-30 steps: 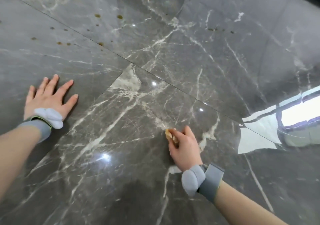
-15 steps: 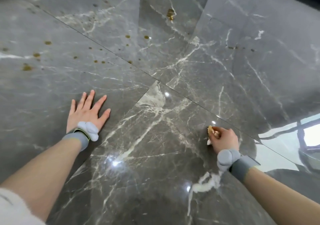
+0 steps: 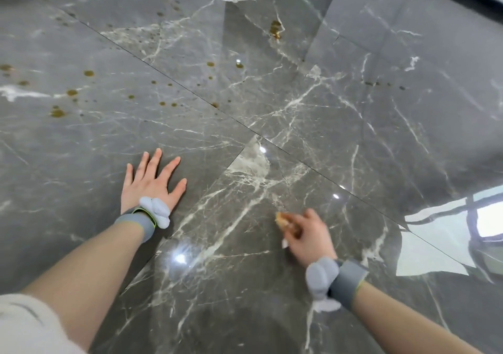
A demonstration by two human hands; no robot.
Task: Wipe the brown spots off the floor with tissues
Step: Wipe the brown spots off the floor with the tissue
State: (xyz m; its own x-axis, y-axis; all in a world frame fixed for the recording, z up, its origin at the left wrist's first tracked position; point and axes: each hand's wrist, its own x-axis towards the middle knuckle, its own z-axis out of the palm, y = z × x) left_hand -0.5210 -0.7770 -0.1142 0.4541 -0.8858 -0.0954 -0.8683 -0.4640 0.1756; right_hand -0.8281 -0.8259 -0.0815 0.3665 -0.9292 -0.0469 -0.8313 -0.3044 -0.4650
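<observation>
— What's underfoot?

— A glossy dark grey marble-look tiled floor (image 3: 353,141) with white veins, thin grout lines crossing it, ceiling lights glinting on it and a bright window reflection (image 3: 487,223) at the right edge.

— And the brown spots?

— Scattered brown droplet spots (image 3: 72,92) lie on the far tiles, mostly to the upper left, with one larger brown smear (image 3: 275,28) near the top centre. Too many small ones to count reliably.

— The tissue?

— One crumpled, brown-stained white tissue (image 3: 284,221), wadded, so no clear long axis. It sits on the near tile, its stained end toward the left.

— Hands?

— Two. The right hand (image 3: 310,238) is closed around the tissue, though blurred. The left hand (image 3: 149,184) lies flat on the floor, fingers spread and pointing away. Each wrist wears a grey band with a pale padded sensor (image 3: 159,212).
</observation>
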